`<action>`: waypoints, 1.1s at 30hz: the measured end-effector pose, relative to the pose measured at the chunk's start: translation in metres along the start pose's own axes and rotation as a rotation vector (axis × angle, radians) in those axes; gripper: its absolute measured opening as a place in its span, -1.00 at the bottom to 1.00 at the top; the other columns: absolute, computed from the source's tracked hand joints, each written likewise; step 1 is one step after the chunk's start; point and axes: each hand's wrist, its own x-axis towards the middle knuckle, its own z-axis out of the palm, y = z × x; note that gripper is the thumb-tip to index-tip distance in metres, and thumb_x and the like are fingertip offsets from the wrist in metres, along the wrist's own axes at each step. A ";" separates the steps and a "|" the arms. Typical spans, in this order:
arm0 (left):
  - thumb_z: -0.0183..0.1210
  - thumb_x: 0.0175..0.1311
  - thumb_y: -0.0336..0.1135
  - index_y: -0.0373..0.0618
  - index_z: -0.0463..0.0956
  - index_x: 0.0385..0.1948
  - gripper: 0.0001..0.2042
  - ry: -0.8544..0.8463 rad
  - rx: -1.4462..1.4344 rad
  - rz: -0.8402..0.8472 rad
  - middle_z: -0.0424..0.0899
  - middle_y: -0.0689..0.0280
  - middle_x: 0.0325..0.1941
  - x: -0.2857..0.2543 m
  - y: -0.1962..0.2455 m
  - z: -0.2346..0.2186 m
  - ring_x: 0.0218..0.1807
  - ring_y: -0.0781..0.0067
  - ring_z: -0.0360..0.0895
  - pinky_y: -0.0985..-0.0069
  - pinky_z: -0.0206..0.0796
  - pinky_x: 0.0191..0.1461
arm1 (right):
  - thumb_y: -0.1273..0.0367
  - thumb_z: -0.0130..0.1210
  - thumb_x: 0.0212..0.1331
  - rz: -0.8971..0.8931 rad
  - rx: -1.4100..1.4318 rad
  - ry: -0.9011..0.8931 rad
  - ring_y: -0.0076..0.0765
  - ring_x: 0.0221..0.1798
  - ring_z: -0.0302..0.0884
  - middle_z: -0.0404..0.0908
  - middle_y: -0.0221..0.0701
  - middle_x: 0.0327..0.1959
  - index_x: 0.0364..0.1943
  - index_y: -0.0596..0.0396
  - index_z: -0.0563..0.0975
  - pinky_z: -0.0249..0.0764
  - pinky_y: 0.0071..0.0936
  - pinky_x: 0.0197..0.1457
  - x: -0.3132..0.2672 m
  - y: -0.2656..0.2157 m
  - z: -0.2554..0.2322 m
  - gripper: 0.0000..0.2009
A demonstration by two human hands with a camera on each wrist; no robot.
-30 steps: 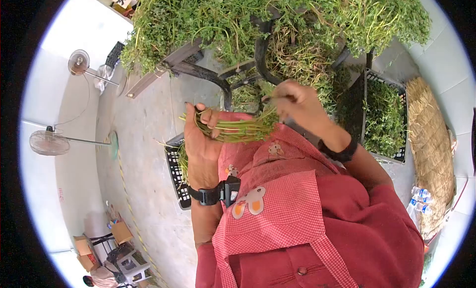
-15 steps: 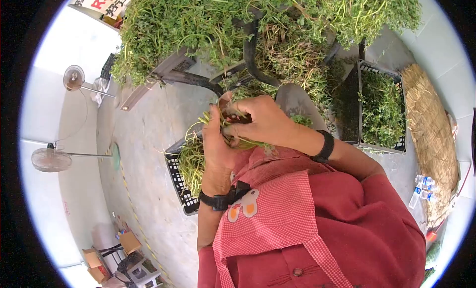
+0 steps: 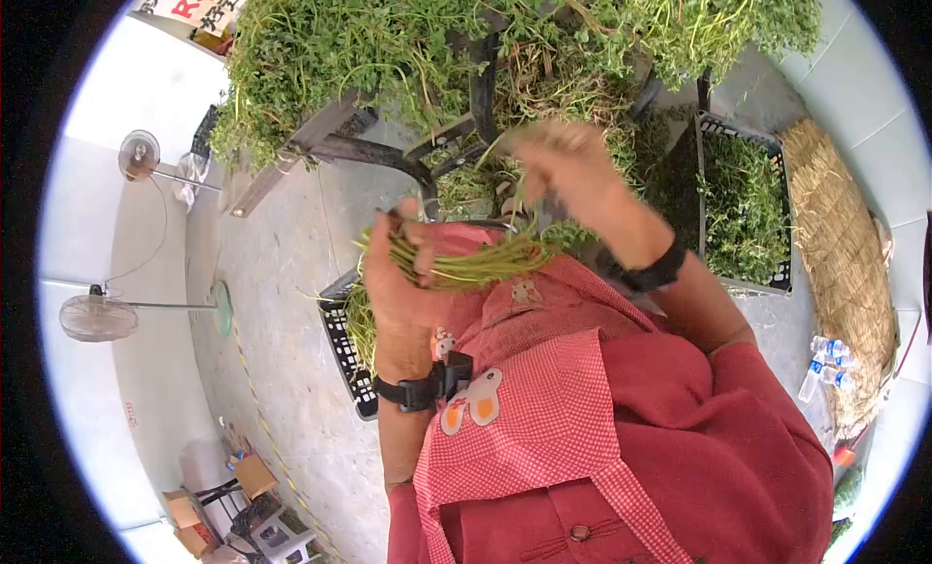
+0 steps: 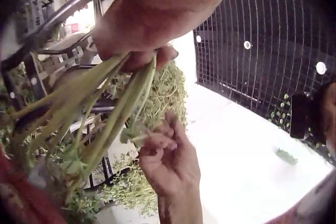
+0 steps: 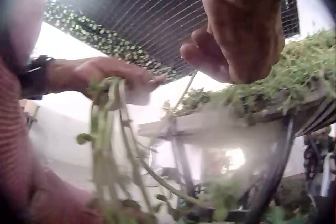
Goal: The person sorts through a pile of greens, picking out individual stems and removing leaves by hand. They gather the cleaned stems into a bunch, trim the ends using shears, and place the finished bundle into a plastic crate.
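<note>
My left hand (image 3: 400, 282) grips a bundle of green stems (image 3: 490, 265) in front of the apron, cut ends on the left and leaves on the right. The same hand (image 4: 157, 19) hangs over the stems (image 4: 113, 113) in the left wrist view. Up and to the right, apart from the bundle, my blurred right hand (image 3: 582, 190) pinches a thin stem; in the left wrist view its fingers are curled around that hand's (image 4: 173, 166) sprig (image 4: 140, 137). The right wrist view shows my right hand (image 5: 241, 35) above the left hand (image 5: 113, 77).
Leafy greens (image 3: 388, 59) cover a table with dark curved legs (image 3: 374, 154). A black crate of stems (image 3: 342, 346) stands on the floor at left, another crate of greens (image 3: 743, 205) at right. Beyond are a straw roll (image 3: 843, 273), water bottles (image 3: 825, 368) and two fans (image 3: 99, 316).
Half a second ago both hands were together at the bundle. My right hand has since moved up and right, away from it, while the left keeps its grip, its fingers shifted slightly left.
</note>
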 end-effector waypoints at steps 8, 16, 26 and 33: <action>-0.09 0.33 -0.12 -0.11 0.41 -0.35 -0.75 0.013 -0.208 0.102 0.26 0.51 -0.62 -0.002 0.019 -0.015 -0.68 0.73 0.07 0.72 -0.15 -0.76 | 0.28 0.12 0.10 -0.500 -1.051 0.487 -0.37 -0.55 0.51 0.57 -0.24 -0.43 -0.28 0.26 0.56 0.49 -0.53 -0.44 0.074 0.030 -0.188 -0.72; -0.07 0.32 -0.15 -0.12 0.41 -0.35 -0.77 -0.010 -0.248 0.061 0.26 0.50 -0.62 0.004 0.016 -0.007 -0.66 0.72 0.10 0.73 -0.15 -0.76 | 0.18 0.06 0.06 -0.379 -0.865 -0.005 -0.23 -0.34 0.56 0.59 -0.32 -0.40 -0.35 0.02 0.60 0.46 -0.38 -0.28 0.013 -0.020 -0.063 -0.76; -0.08 0.33 -0.10 -0.10 0.38 -0.38 -0.74 0.088 -0.247 0.007 0.21 0.51 -0.63 0.000 0.009 0.008 -0.65 0.71 0.09 0.73 -0.19 -0.75 | 0.36 0.16 -0.05 -0.650 -0.849 -0.327 -0.25 -0.43 0.51 0.51 -0.32 -0.52 -0.42 0.09 0.56 0.39 -0.40 -0.42 -0.029 0.029 0.036 -0.87; -0.14 0.35 -0.07 -0.03 0.29 -0.50 -0.71 0.035 -0.316 0.052 0.08 0.55 -0.68 -0.003 0.014 -0.003 -0.67 0.72 0.01 0.71 -0.21 -0.74 | 0.28 0.02 0.14 0.000 -0.579 -0.082 -0.40 -0.61 0.50 0.54 -0.35 -0.59 -0.34 0.14 0.53 0.45 -0.44 -0.48 -0.010 0.027 -0.015 -0.80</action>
